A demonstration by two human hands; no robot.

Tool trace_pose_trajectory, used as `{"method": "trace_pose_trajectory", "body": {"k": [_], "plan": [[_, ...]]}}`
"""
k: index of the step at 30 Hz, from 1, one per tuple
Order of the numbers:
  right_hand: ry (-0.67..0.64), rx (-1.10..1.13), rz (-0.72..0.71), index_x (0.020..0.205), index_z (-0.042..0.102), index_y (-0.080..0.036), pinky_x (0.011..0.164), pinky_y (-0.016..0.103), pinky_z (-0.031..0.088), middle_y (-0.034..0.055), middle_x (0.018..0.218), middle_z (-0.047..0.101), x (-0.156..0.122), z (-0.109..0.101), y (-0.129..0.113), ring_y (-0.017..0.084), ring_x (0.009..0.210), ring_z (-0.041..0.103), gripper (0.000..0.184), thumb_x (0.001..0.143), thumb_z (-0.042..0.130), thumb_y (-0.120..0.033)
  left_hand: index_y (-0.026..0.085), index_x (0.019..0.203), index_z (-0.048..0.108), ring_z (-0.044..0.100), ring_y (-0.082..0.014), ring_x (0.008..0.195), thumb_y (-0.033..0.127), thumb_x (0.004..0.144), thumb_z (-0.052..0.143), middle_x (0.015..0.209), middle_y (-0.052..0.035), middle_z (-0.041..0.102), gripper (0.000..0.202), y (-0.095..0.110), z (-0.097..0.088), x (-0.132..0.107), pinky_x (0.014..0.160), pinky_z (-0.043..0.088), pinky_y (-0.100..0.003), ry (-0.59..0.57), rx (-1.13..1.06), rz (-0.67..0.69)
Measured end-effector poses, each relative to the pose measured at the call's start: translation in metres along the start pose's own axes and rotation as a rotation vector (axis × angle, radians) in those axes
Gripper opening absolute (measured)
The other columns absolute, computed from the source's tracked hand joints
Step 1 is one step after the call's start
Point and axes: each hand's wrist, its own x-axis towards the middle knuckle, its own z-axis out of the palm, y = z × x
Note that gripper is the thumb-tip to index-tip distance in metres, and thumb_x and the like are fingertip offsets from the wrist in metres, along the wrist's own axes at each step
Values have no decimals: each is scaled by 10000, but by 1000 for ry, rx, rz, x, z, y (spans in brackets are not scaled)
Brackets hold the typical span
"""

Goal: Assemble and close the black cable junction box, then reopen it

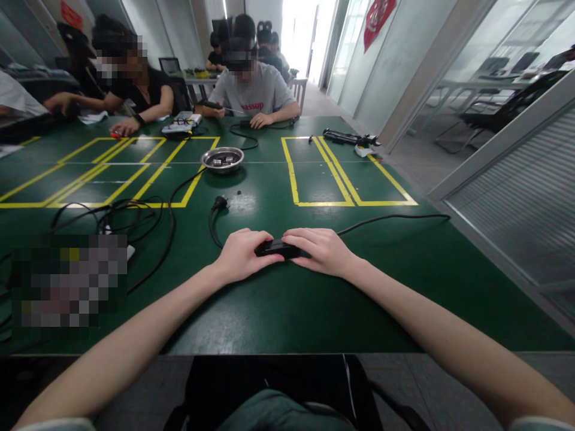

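A black power adapter (279,248) lies lengthwise between my two hands, just over the green table (251,311). My left hand (242,254) pinches its left end between thumb and fingers. Around its right end my right hand (321,251) is closed, fingers on top and thumb below. A cord (214,232) runs from the left side to a black plug (220,203) on the table. On the right, a thinner cable (395,218) stretches toward the table's right edge. My fingers hide both ends of the adapter.
A steel bowl (222,160) with small metal parts stands ahead. Coiled black cables (121,215) lie at left beside a blurred object (72,281). Yellow tape (323,204) marks rectangles. A black folded tripod-like item (350,137) lies far right. Across the table, a person (256,90) handles a similar adapter.
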Motion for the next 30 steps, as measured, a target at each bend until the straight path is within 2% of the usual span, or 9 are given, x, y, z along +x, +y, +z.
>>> {"method": "trace_pose_trajectory", "body": {"k": [2,5,11,13,18,22,25,28,30], "plan": [[1,46,80,1293,642,-173,793,349,600,140,1137,760,1,0,-2,246,954,747,393,1026,591,-458,161,1004,731,689,-203,736,638,959,632,819,-57,756,489,-4,-1,0,765,499,-331,25,87,81],[18,92,140,1180,687,-164,747,332,587,114,991,772,2,1,-5,232,859,743,338,1035,584,-450,160,1029,721,707,-209,772,635,979,606,850,-68,764,491,-7,-1,1,785,505,-332,31,144,148],[65,50,149,1111,712,-169,726,340,566,110,937,770,2,0,-3,230,814,716,322,1045,566,-449,164,1187,674,724,-230,905,465,1058,529,1037,-98,784,358,0,-1,1,834,532,-354,19,124,156],[59,43,149,1153,708,-175,723,339,571,106,950,771,2,-1,-2,230,819,721,331,1040,573,-456,157,1203,666,723,-236,915,425,1070,506,1042,-110,780,339,2,-2,1,834,540,-364,12,122,153],[-32,78,101,1444,584,-210,771,320,599,108,1180,742,0,-1,-2,216,943,740,429,1062,538,-399,146,1174,690,726,-250,891,440,1046,544,976,-115,775,352,1,-2,0,816,557,-377,11,102,129],[-68,83,143,1481,568,-262,744,303,596,90,1182,723,-2,-2,-1,194,892,731,422,1070,511,-341,171,1227,680,737,-260,930,444,1024,560,1068,-110,784,361,2,-2,1,851,569,-397,-3,70,44],[-89,109,148,1533,508,-264,748,310,596,93,1202,703,-2,-4,1,198,899,723,480,1065,524,-369,170,1159,684,735,-253,907,416,1034,551,1043,-104,784,307,4,-1,2,844,568,-386,-42,68,3],[-157,24,101,1572,461,-282,665,275,557,78,1164,689,-3,-6,1,166,773,692,571,1040,572,-456,170,1086,698,729,-241,864,420,1036,563,962,-86,777,289,7,0,2,822,560,-366,-86,35,-23],[-195,-47,96,1569,472,-297,605,254,515,57,1100,689,-4,-5,2,136,665,648,552,1043,565,-438,168,1135,707,727,-244,873,431,1037,563,950,-84,773,315,7,1,1,827,563,-373,-86,-1,-36]]}}
